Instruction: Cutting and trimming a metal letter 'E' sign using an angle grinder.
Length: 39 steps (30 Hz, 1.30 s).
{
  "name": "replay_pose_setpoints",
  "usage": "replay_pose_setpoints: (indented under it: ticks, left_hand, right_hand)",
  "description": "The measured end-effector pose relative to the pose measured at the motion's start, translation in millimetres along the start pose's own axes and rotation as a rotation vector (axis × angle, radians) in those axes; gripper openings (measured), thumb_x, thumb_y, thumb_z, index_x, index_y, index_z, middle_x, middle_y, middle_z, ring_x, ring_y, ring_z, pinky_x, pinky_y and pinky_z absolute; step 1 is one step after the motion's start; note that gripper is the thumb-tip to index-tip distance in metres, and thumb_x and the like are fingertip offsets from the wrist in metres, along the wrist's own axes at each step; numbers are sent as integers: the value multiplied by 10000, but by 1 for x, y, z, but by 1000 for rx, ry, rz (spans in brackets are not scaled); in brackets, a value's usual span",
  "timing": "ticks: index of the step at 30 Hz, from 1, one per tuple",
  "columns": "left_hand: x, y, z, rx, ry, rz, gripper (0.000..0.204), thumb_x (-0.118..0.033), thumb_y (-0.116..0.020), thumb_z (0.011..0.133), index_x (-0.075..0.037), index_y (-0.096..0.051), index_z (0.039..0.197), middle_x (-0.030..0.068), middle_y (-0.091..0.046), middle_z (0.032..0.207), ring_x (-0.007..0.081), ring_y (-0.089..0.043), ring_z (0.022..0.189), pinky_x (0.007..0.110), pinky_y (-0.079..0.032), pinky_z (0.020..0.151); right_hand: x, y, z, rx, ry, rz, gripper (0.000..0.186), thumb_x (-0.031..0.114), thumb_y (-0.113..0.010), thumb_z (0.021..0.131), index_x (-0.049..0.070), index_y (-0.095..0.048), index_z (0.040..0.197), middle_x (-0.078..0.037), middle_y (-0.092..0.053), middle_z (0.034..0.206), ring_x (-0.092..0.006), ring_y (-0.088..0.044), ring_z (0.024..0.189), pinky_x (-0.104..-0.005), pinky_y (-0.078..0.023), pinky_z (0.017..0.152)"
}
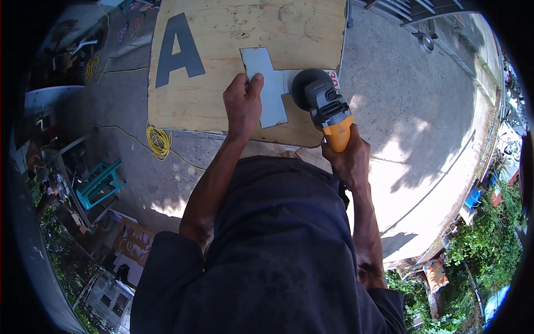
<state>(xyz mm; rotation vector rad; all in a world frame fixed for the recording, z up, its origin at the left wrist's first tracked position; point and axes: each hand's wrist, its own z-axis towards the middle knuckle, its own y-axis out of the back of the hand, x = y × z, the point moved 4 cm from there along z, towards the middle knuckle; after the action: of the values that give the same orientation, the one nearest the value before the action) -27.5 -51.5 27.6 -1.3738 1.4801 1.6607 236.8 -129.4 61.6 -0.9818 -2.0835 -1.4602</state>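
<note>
My left hand grips the left edge of a pale T-shaped sheet piece, thumb on top and the fingers curled at its edge. The piece lies on a plywood board. In my right hand is an orange and black angle grinder, my fingers wrapped round its body. The grinder's dark round disc or guard sits over the stem of the T, hiding part of it; I cannot tell whether the disc touches the sheet. A dark grey letter-shaped cutout lies at the board's left.
A coiled yellow cable lies on the concrete floor by the board's left corner. A green plastic stool stands farther left. At the far right are a round metal pot and, lower down, green plants.
</note>
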Motion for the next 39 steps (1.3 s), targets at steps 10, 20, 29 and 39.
replay_pose_setpoints:
  ticks: [10, 20, 29, 39]
  left_hand:
    - [9, -2, 3, -6, 146, -92, 411, -203, -713, 939, 13, -490, 669, 62, -463, 595, 128, -382, 591, 351, -356, 553]
    - [21, -4, 7, -37, 290, -203, 396, -171, -703, 914, 12, -508, 622, 23, -453, 570, 101, -377, 573, 354, -329, 537]
    - [25, -6, 7, -38, 404, -310, 367, -130, -699, 917, 2, -529, 620, 0, -486, 582, 83, -413, 532, 337, -337, 478]
    - [30, -4, 6, -53, 412, -304, 367, -134, -699, 914, -9, -526, 616, -2, -484, 573, 87, -417, 497, 338, -323, 437]
  right_hand:
    - [3, -9, 1, -8, 69, -15, 463, 188, -804, 744, 37, -562, 1109, -229, -733, 901, -411, -741, 835, -470, -592, 740]
    - [-1, -2, -1, -61, 80, -35, 455, 195, -805, 751, 43, -569, 1108, -223, -730, 893, -412, -738, 830, -470, -587, 727]
    - [-2, -10, 4, -35, 89, -44, 451, 208, -808, 755, 47, -564, 1098, -218, -731, 898, -411, -736, 825, -471, -584, 724]
    - [-17, 3, 10, -79, 11, -68, 490, 219, -822, 742, 46, -541, 1104, -213, -729, 891, -407, -738, 826, -463, -587, 722]
